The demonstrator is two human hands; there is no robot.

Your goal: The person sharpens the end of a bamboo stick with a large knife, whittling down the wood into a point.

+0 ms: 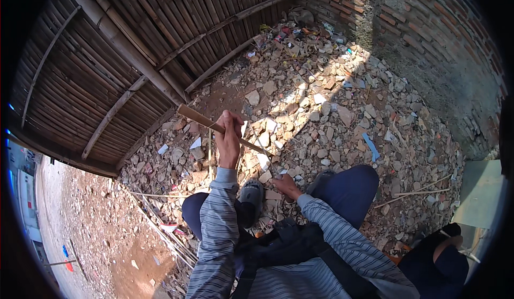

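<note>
My left hand (229, 138) is closed around a flat brown stick (196, 116) that looks like split bamboo. The stick slants down to the right; its broad end points toward the bamboo wall and its narrower end lies in front of my right hand. Lower and nearer to me, my right hand (287, 186) is closed on the near end of a thin pale strip (259, 139). This strip runs up to the left and crosses the stick near its narrow end; whether they touch I cannot tell. My knees are bent on either side, with rubble underfoot.
Broken stone and brick rubble (342, 138) covers the ground. A bamboo-slat wall (123, 53) rises at the far left, a brick wall (423, 26) at the far right. Thin sticks (423, 193) lie on the right, and bamboo poles (166, 237) at the lower left. A blue scrap (370, 146) lies among the stones.
</note>
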